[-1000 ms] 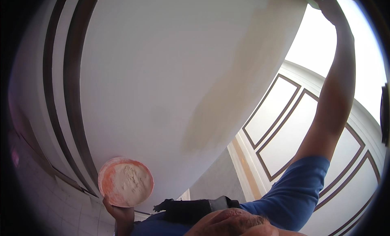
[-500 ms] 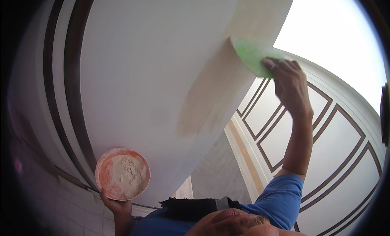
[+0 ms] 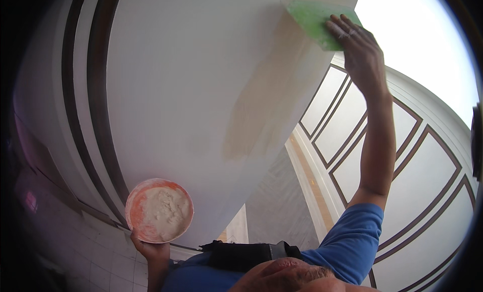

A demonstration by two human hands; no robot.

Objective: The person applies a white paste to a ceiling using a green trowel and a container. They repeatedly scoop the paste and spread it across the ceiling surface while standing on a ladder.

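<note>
My right hand (image 3: 354, 38) is raised high and closed on a green plastic spreader (image 3: 312, 21), its far edge against the white wall (image 3: 176, 80). A damp beige band of filler (image 3: 256, 106) runs along the wall below the spreader, close to the wall's right edge. Low at the left, my left hand (image 3: 151, 247) grips an orange bowl (image 3: 135, 211) by its underside and rim. Lumpy off-white filler paste (image 3: 166, 211) fills much of the bowl, and smears coat its inner wall.
Dark trim strips (image 3: 98, 91) run down the wall's left side. Beyond the right edge stand white panels with brown moulding (image 3: 422, 166) and a bright opening (image 3: 417, 35). Grey flooring (image 3: 282, 201) shows below, with pale tiles (image 3: 108, 257) at lower left.
My right hand has moved the spreader upward along the wall, with the arm stretched further. The bowl in my left hand appears slightly higher and further right in the view.
</note>
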